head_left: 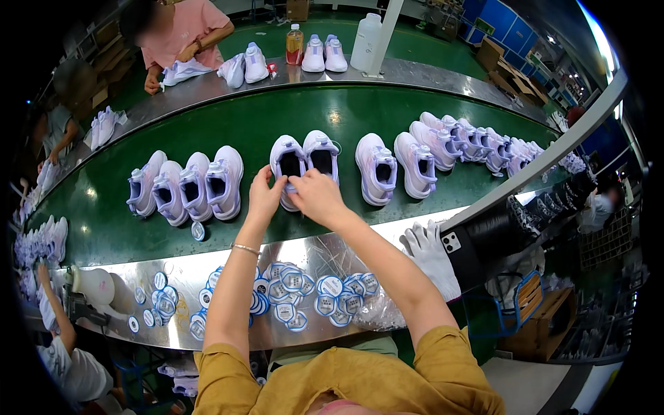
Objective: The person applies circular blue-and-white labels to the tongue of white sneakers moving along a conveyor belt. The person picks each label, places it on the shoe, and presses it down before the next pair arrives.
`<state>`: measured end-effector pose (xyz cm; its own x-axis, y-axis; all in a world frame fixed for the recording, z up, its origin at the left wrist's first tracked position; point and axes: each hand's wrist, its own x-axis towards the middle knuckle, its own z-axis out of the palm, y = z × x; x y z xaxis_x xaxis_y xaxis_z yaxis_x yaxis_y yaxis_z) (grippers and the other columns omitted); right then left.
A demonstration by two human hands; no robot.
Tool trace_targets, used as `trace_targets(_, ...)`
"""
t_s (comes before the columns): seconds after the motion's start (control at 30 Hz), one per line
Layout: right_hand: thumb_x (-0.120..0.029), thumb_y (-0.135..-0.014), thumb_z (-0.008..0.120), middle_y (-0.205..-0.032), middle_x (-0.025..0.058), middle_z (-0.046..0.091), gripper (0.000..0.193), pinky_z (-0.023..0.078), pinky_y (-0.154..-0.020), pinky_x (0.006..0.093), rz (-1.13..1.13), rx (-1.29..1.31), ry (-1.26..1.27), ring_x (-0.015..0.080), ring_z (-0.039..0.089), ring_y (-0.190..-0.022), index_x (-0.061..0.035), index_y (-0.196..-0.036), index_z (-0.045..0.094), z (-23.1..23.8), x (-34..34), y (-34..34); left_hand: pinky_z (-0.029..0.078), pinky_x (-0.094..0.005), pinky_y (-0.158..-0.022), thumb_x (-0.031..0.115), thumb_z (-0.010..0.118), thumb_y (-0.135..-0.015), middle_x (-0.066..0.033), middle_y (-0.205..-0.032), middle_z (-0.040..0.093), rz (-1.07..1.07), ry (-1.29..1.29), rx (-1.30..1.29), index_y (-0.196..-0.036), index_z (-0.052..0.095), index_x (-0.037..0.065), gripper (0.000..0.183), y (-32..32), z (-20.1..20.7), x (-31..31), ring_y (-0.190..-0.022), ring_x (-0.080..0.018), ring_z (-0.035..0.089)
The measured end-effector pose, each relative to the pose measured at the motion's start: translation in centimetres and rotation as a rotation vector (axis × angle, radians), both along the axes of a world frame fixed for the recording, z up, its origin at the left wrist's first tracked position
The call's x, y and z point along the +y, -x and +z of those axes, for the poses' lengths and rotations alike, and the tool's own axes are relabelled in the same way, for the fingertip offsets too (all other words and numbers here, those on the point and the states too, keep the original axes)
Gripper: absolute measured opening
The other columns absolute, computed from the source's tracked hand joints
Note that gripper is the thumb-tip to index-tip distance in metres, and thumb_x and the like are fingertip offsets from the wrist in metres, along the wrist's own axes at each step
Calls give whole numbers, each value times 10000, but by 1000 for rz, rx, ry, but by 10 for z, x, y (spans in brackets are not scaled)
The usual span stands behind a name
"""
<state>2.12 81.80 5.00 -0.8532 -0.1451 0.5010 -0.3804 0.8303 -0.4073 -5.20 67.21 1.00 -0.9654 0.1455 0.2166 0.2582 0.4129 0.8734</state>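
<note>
Two lilac-and-white sneakers stand side by side on the green belt in front of me, heels toward me. My left hand (264,195) pinches the heel collar of the left sneaker (286,146) from its left side. From the right, my right hand (317,196) has its thumb and fingers closed at the same heel; whether a small part is between the fingertips I cannot make out. The right sneaker (319,142) touches its mate, and a thin pale loop shows at its side. Part of its heel is hidden behind my right hand.
Several sneakers (196,187) line up at left, more (377,169) at right. Round blue-edged tags (287,280) are heaped on the metal ledge (235,261). A white glove (430,257) and phone (451,241) lie at right. A post (539,159) slants across. A co-worker (185,34) handles shoes opposite.
</note>
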Motion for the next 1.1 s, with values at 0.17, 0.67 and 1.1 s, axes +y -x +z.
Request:
trace_targets(0.17,-172,-751,633,-815,117,632,176,481,-679,391,243,-264,42,296,604,-815,-43,-869,622,7,-2,-10,466,-353,-875,150,687,-759,-187,-1153,580,-21,38,-32,-1289,469,36,585,-6,-8,-5,-1039,-261,575)
trace_targets(0.67,-179,-742,642,-824,110,632,306,459,-671,432,-244,-97,191,313,619,-782,-42,-991,531,-6,-16,19,458,-274,-794,-91,539,-719,-92,-1001,501,16,-216,-76,-1074,461,37,384,-23,8,-26,-945,-186,552)
trace_targets(1.1,-45,-680,606,-819,166,626,255,447,-665,448,-256,-84,106,335,611,-794,-19,-928,549,-10,-28,22,467,-293,-805,-75,558,-744,-105,-1010,551,41,-259,1,-1067,474,19,346,-27,8,-30,-908,-192,575)
